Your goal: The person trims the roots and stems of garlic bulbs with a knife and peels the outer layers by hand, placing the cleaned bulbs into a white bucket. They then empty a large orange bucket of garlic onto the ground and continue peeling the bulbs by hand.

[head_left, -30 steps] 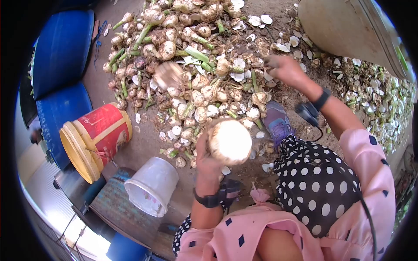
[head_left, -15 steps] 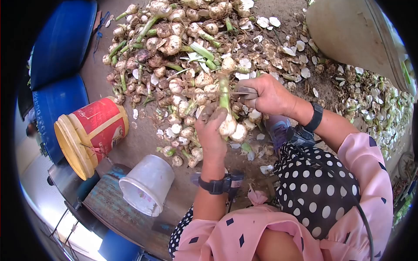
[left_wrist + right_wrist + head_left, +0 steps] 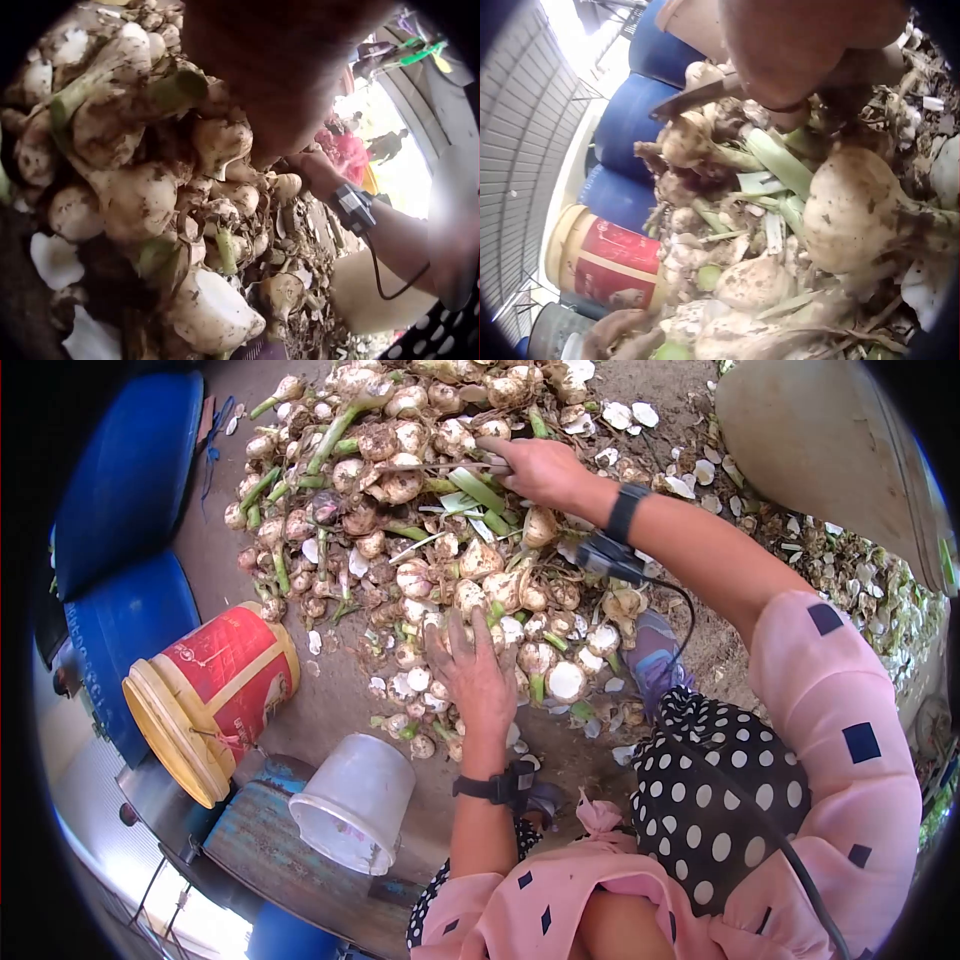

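Note:
A large heap of soil-stained bulbs (image 3: 400,485) with green stalks covers the ground. Over the heap's upper part, my right hand (image 3: 545,472) grips a knife, whose thin blade (image 3: 697,99) points left across the bulbs in the right wrist view. My left hand (image 3: 478,678) lies at the heap's near edge with fingers spread over small bulbs, gripping nothing visible. Just right of it sits a trimmed bulb (image 3: 566,682) with a flat white cut face. Cut green stalk pieces (image 3: 780,161) lie below the knife.
A red and yellow bucket (image 3: 225,695) leans on its side at left, near blue barrels (image 3: 130,600). Closer in is a tilted white bucket (image 3: 360,795). A large beige container (image 3: 820,450) stands at upper right, with white slices and peelings (image 3: 860,575) beside it. My shoe (image 3: 655,655) borders the heap.
The left hand first held a large pale bulb, then a stalked bulb with the knife at its stalk; now it is spread on the heap. The right hand has moved up and left with the knife.

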Demonstrator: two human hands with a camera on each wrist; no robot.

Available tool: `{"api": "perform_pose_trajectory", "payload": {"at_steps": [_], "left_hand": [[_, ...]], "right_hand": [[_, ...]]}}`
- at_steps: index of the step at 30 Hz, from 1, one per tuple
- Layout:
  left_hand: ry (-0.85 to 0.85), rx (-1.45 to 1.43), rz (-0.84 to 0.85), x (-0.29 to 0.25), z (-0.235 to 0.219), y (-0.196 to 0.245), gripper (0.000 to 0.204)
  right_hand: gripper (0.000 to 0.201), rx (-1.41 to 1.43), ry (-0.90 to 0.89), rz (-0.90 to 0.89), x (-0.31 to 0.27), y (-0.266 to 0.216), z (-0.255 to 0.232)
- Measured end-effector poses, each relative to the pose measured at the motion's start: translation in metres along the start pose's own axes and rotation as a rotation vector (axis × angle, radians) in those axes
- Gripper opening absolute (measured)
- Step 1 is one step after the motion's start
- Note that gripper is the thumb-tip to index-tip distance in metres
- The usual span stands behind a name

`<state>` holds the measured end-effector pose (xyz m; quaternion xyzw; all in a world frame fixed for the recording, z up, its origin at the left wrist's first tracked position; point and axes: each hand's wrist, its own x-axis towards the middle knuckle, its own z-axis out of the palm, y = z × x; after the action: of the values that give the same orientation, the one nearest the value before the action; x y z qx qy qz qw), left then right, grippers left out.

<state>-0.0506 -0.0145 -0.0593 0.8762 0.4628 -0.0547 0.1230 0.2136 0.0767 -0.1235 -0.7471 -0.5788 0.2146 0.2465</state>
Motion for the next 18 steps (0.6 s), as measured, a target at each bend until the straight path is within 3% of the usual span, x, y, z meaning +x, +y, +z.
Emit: {"api": "perform_pose_trajectory", "payload": {"at_steps": [2, 4, 5, 7, 8, 10, 11, 12, 14, 15, 16, 17, 18], "left_hand": [[-0.052, -0.023, -0.024, 0.006, -0.011, 0.004, 0.067], [-0.099, -0.050, -0.015, 0.011, -0.025, 0.007, 0.070], [-0.095, -0.050, -0.020, 0.013, -0.029, 0.009, 0.070], [0.236, -0.551, -0.117, 0.020, -0.036, 0.015, 0.067], [0.238, -0.543, -0.126, 0.022, -0.045, 0.021, 0.067], [0.175, -1.495, -0.318, 0.030, -0.060, 0.038, 0.064], [0.169, -1.903, -0.482, 0.028, -0.051, 0.038, 0.058], [0.179, -1.898, -0.481, 0.027, -0.049, 0.038, 0.058], [-0.023, -2.135, -0.430, 0.022, -0.047, 0.037, 0.056], [-0.060, -2.147, -0.527, 0.012, -0.042, 0.028, 0.045], [-0.067, -2.140, -0.526, 0.003, -0.035, 0.027, 0.045], [0.044, -1.744, -0.410, 0.000, -0.035, 0.031, 0.040], [0.144, -1.346, -0.296, -0.004, -0.037, 0.036, 0.037]], "right_hand": [[0.039, -0.041, -0.080, 0.032, 0.007, 0.000, 0.007], [0.041, 0.216, -0.034, 0.054, 0.008, 0.007, 0.005], [0.030, 0.358, -0.187, 0.155, 0.001, -0.004, -0.020], [0.031, 0.733, -0.267, 0.309, -0.034, -0.026, -0.053], [0.035, 0.818, -0.263, 0.209, -0.053, -0.031, -0.058], [0.044, 0.832, -0.413, 0.133, -0.091, -0.053, -0.075], [0.042, 0.832, -0.320, -0.011, -0.112, -0.058, -0.067], [0.030, 0.837, -0.355, -0.034, -0.126, -0.066, -0.073], [0.022, 0.484, -0.285, -0.229, -0.138, -0.060, -0.077], [0.022, 0.491, -0.280, -0.226, -0.142, -0.061, -0.081], [0.022, 0.393, -0.160, -0.256, -0.143, -0.063, -0.086], [0.023, 0.291, -0.041, -0.284, -0.144, -0.064, -0.091], [0.023, 0.291, -0.035, -0.282, -0.145, -0.066, -0.095]]}}
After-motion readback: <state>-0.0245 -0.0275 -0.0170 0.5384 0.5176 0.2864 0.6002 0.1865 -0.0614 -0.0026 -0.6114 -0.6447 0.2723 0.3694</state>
